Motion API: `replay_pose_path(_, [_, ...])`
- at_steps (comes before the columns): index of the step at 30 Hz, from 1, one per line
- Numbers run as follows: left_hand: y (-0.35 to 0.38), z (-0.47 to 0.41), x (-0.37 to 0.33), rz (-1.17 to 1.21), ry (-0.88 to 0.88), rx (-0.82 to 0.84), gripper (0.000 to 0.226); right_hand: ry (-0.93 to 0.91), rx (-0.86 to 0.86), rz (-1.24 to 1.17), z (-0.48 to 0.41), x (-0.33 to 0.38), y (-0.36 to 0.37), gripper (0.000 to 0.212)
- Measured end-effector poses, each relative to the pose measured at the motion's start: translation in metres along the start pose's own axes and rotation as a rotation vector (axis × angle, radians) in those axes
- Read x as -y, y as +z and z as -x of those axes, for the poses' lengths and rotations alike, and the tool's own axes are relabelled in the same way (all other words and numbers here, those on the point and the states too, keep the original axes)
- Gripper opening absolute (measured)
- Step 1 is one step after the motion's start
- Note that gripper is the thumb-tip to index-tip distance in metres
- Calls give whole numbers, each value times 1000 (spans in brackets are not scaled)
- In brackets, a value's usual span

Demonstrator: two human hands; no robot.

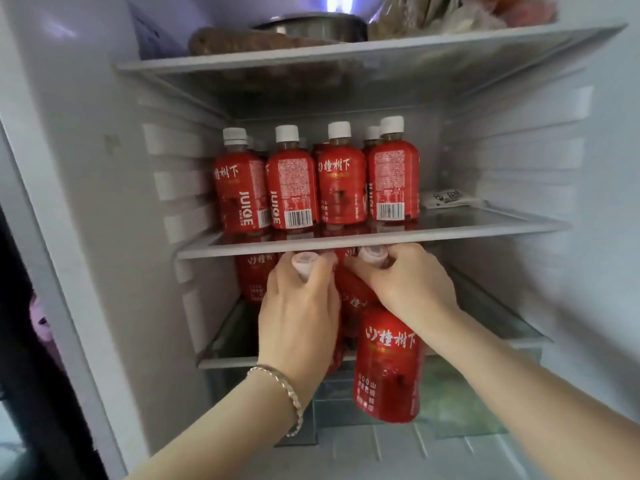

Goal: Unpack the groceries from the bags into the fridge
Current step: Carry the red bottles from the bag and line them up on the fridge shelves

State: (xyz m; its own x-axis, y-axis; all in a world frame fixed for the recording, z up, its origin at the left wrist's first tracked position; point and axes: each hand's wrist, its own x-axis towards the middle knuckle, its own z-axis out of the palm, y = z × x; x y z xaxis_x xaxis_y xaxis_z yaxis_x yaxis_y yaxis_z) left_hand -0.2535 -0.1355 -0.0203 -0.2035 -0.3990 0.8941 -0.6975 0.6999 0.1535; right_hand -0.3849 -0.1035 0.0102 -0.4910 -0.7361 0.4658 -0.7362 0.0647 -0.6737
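Juice bottles point(343, 181): clear plastic, glossy red film sleeves, matt white ribbed plastic caps; shelves point(363, 242): smooth clear glass, white plastic edging; fridge walls point(540, 161): smooth white moulded plastic; pot point(322, 27): brushed metal; bracelet point(287, 393): shiny silver-coloured metal links.

A metal pot point(322, 26) sits beside a brown loaf point(239, 41).

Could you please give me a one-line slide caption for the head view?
Left hand and right hand each slide a red juice bottle under the stocked fridge shelf.
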Motion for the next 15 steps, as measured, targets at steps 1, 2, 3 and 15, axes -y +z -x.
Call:
replay_pose_path(1, [3,3,0,9,-10,6,19,-10,1,9,1,0,-1,35])
replay_pose_path(2, [6,6,1,-3,-27,17,18,-20,-6,16,2,0,-1,34])
replay_pose_path(3, [11,9,5,-37,-46,38,19,-23,-20,20,3,0,-1,33])
replay_pose_path(15, [40,29,27,-79,32,28,81,-53,-66,51,19,-4,5,36])
